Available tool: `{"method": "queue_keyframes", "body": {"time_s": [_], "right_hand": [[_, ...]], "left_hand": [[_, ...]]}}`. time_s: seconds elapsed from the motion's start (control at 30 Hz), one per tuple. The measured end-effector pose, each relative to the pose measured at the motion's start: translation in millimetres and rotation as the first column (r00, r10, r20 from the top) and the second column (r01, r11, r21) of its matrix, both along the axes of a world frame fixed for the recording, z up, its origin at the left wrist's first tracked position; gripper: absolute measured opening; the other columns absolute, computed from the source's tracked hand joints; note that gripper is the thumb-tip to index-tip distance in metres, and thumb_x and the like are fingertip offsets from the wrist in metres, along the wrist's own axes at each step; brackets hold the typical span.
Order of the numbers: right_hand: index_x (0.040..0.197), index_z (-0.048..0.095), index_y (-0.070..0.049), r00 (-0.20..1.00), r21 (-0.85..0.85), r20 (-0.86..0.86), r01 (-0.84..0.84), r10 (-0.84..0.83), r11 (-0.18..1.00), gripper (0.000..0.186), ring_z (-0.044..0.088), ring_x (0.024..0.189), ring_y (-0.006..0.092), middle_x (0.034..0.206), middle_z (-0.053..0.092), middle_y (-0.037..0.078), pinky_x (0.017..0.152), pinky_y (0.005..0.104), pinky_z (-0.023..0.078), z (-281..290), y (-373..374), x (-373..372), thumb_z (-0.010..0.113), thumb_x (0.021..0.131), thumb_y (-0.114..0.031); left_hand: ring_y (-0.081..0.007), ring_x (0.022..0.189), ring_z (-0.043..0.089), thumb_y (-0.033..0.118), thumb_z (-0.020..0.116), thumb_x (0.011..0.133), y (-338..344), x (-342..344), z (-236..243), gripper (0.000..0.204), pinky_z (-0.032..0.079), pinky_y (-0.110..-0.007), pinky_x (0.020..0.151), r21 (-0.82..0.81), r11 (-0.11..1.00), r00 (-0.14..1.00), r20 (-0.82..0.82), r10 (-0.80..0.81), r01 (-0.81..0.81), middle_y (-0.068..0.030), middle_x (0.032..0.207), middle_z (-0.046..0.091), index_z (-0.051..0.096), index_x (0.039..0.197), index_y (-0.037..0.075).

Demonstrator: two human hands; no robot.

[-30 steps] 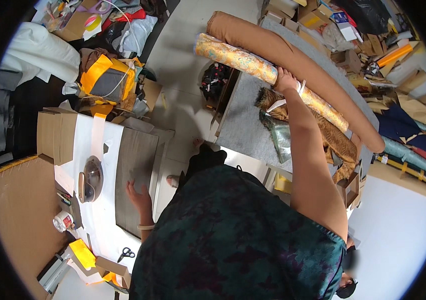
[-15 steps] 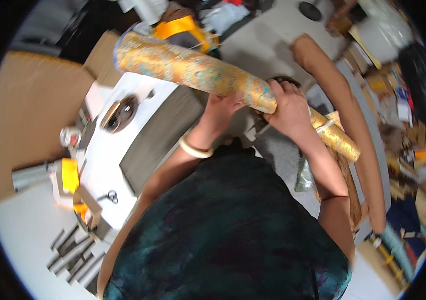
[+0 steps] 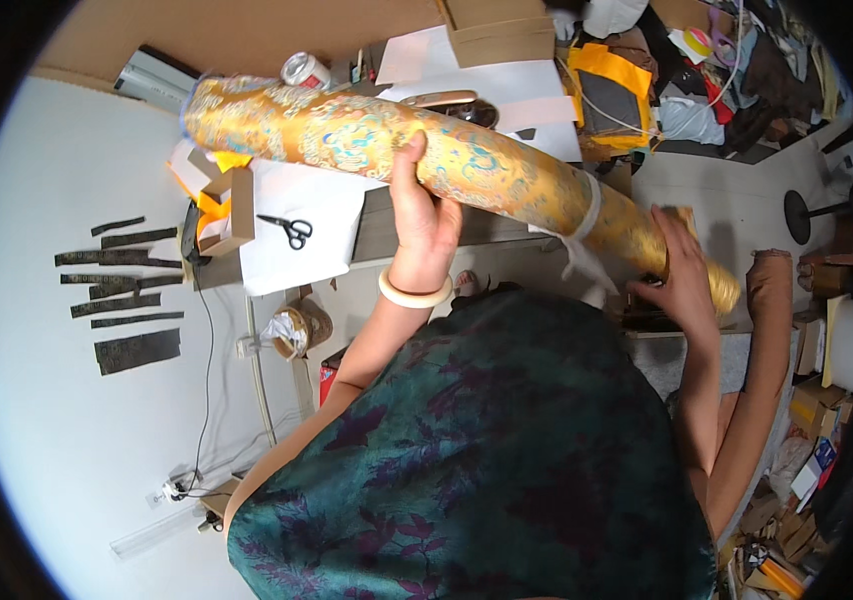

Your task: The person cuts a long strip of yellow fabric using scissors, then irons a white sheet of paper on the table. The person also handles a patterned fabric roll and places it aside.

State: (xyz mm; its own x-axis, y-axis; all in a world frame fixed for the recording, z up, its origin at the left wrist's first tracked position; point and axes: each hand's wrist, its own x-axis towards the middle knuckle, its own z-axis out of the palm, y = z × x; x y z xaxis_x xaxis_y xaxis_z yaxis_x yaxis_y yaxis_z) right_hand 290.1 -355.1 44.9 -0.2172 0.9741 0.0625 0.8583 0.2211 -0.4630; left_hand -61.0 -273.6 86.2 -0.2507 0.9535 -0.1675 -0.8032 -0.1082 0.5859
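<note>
A long roll of gold brocade fabric (image 3: 347,130) with blue and pale patterns lies slantwise across my hands, higher at the far left and lower toward the right. Around its right part runs a white tie (image 3: 592,205) with loose ends hanging down. My left hand (image 3: 425,225), wearing a cream bangle, supports the roll from below near its middle, thumb up against the near side. Toward the right end, my right hand (image 3: 685,275) is wrapped over the roll. Its fingers lie on top and the thumb is on the near side. Part of the table is hidden behind the fabric.
Black scissors (image 3: 297,232) lie on white paper (image 3: 322,195) on the table, beside a small cardboard box (image 3: 232,210). A can (image 3: 305,70) stands behind the roll. A long brown roll (image 3: 765,370) leans at the right. A waste bin (image 3: 307,328) sits below the table edge.
My view has swung left toward the table. The right hand has moved out to the roll's right end, past the tie, and the hands are farther apart. The roll shows fully now.
</note>
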Motion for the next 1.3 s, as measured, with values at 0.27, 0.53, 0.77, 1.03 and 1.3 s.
{"method": "queue_keyframes", "body": {"time_s": [0.27,0.53,0.77,1.03,1.3], "right_hand": [[0.151,0.053,-0.021,0.999,0.198,0.004,-0.043,0.043,0.979,0.094,0.056,0.129,0.0376,0.136,0.062,0.009,0.116,0.0499,0.040,-43.3,66.5,-70.8,0.091,0.066,-0.013],[0.148,0.057,-0.019,0.998,0.211,-0.024,-0.053,0.060,0.976,0.094,0.057,0.128,0.0335,0.134,0.063,0.008,0.113,0.0479,0.042,-51.5,84.0,-111.1,0.090,0.061,-0.008],[0.148,0.057,-0.018,0.998,0.266,0.037,-0.059,0.051,0.962,0.094,0.056,0.131,0.0347,0.138,0.061,0.010,0.114,0.0476,0.042,-54.2,90.0,-116.5,0.091,0.060,-0.008],[0.149,0.055,-0.020,0.998,0.229,0.024,-0.061,0.057,0.971,0.097,0.056,0.131,0.0343,0.139,0.061,0.009,0.115,0.0472,0.041,-60.8,90.9,-124.7,0.092,0.060,-0.009],[0.146,0.057,-0.020,0.996,0.309,0.065,-0.073,0.056,0.948,0.094,0.057,0.128,0.0334,0.134,0.063,0.008,0.114,0.0465,0.040,-42.3,93.4,-129.8,0.093,0.059,-0.011]], "left_hand": [[-0.0229,0.118,0.065,0.024,0.071,0.098,-20.8,-98.0,-24.0,0.040,0.053,-0.044,0.105,0.012,0.984,0.984,0.038,0.176,-0.177,-0.0072,0.126,0.068,0.060,0.131,0.005],[-0.0279,0.139,0.052,0.067,0.063,0.097,-32.4,-137.3,-30.2,0.074,0.038,-0.053,0.121,0.080,0.970,0.969,0.112,0.222,-0.231,-0.0030,0.148,0.057,0.049,0.151,0.019],[-0.0277,0.138,0.053,0.068,0.057,0.100,-26.3,-146.2,-27.5,0.070,0.040,-0.053,0.119,0.050,0.964,0.963,0.078,0.256,-0.261,-0.0032,0.148,0.058,0.050,0.150,0.019],[-0.0298,0.137,0.054,0.072,0.060,0.095,-15.3,-154.0,-23.4,0.075,0.042,-0.056,0.117,-0.055,0.947,0.944,0.078,0.321,-0.318,-0.0045,0.148,0.058,0.053,0.148,0.019],[-0.0330,0.140,0.052,0.078,0.058,0.092,-12.5,-169.7,-34.5,0.084,0.040,-0.060,0.119,-0.046,0.951,0.946,0.104,0.307,-0.304,-0.0069,0.152,0.055,0.051,0.151,0.020]]}}
